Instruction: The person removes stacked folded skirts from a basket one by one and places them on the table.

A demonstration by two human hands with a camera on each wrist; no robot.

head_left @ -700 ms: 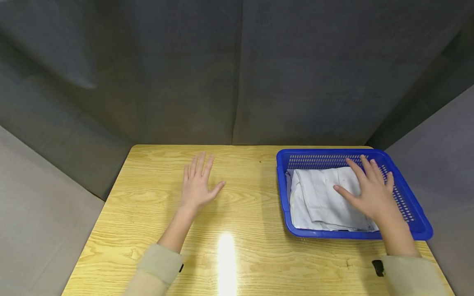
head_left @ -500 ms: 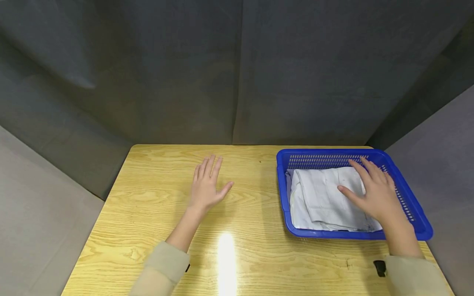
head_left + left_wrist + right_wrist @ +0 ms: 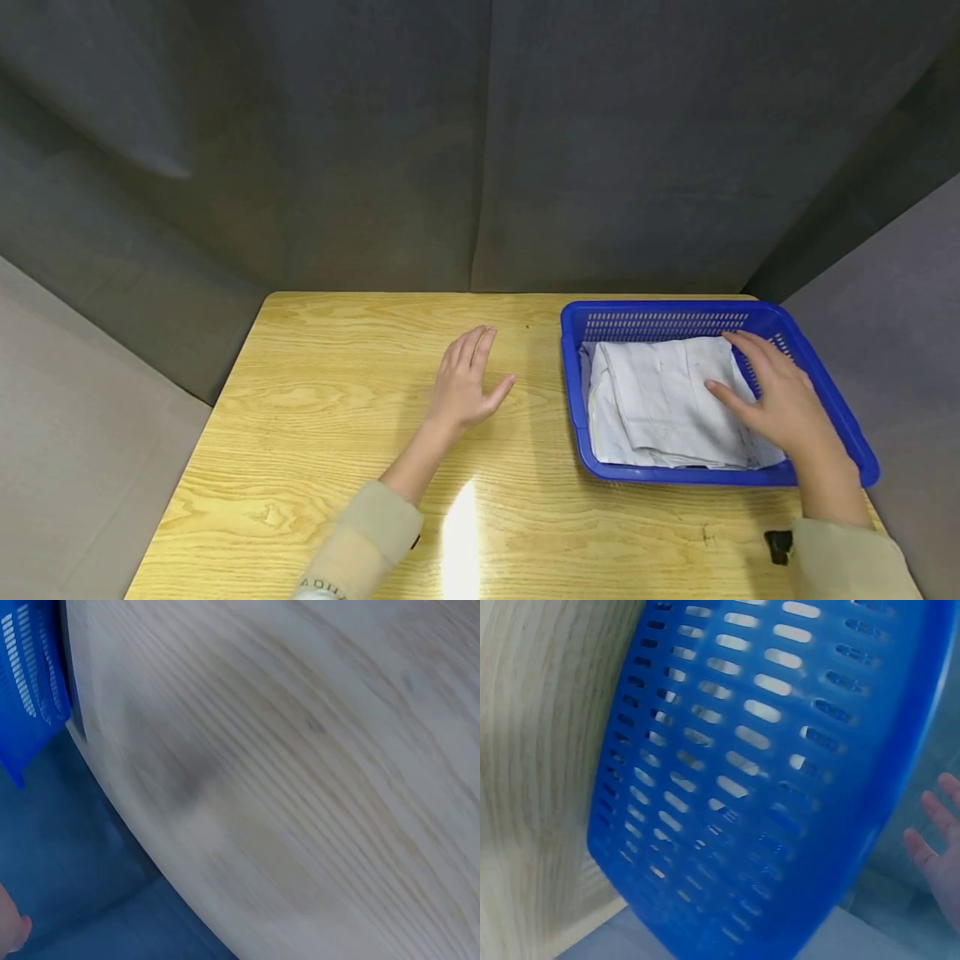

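Beige sleeves come in along the bottom of my head view. Just below centre, the left hand hovers over the wooden table, its 4 fingers close together and nearly straight, thumb spread, holding nothing. Right of frame, the right hand hangs over the blue basket, fingers relaxed, thumb apart, also holding nothing. I see folded white cloth inside the basket. Dark curtains fill the upper frame.
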